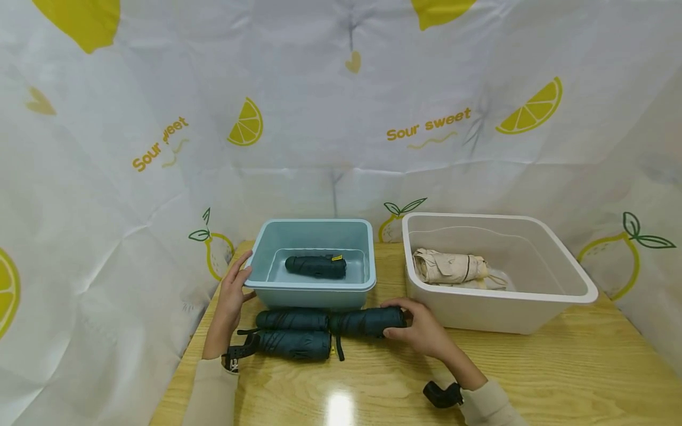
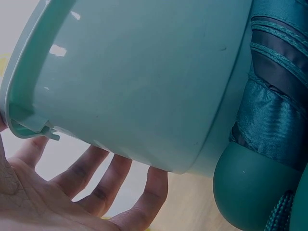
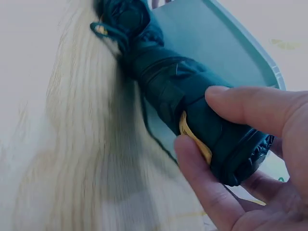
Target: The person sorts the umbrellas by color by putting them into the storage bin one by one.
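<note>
At five o'clock from the blue tub [image 1: 314, 298], the right hand [image 1: 422, 329] pinches a rolled umbrella [image 1: 367, 321] by its end; at eight, the left hand [image 1: 230, 297] spreads fingers against the tub. Grasping, I'd judge; lifting next wants a firm hold.

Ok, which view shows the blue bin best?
The head view: the bin shows nearly whole, with an umbrella inside. Left wrist gives only its outer wall and some rim, close up; right wrist, just part, behind the held umbrella.

Umbrellas [image 1: 367, 322] dark teal; blue tub [image 1: 311, 298]; white tub [image 1: 490, 312]; beige roll [image 1: 450, 267]; yellow lemon-print backdrop [image 1: 319, 71].
</note>
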